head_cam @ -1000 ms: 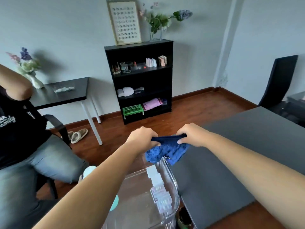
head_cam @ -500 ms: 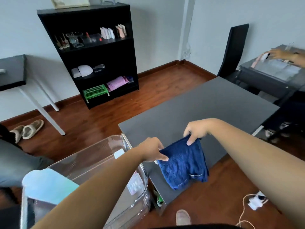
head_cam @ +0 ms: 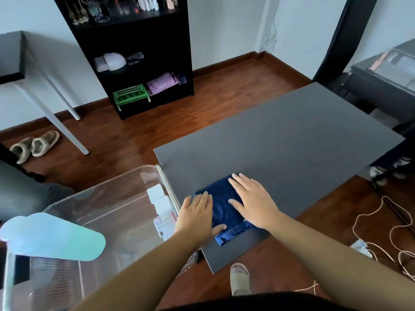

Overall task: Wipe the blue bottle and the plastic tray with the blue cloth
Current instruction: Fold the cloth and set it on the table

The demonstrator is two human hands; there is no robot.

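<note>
The blue cloth (head_cam: 221,207) lies folded flat on the near left corner of the dark grey table (head_cam: 280,140). My left hand (head_cam: 196,217) rests palm down on its left side, fingers spread. My right hand (head_cam: 252,199) presses flat on its right side, fingers also spread. Neither hand grips the cloth. To the left stands the clear plastic tray (head_cam: 107,212), its rim against the table's left edge. The light blue bottle (head_cam: 51,237) lies at the near left, over the tray's corner, blurred and close to the camera.
White labels (head_cam: 161,205) stick on the tray's right wall. A black bookshelf (head_cam: 134,52) stands by the far wall. Slippers (head_cam: 34,145) and cables (head_cam: 381,234) lie on the wooden floor. A black chair (head_cam: 341,37) stands at the table's far right. My slippered foot (head_cam: 240,278) shows below the table.
The cloth hung in the air, pinched by both hands over the tray. It moved right and down onto the table, and both hands now lie flat on it.
</note>
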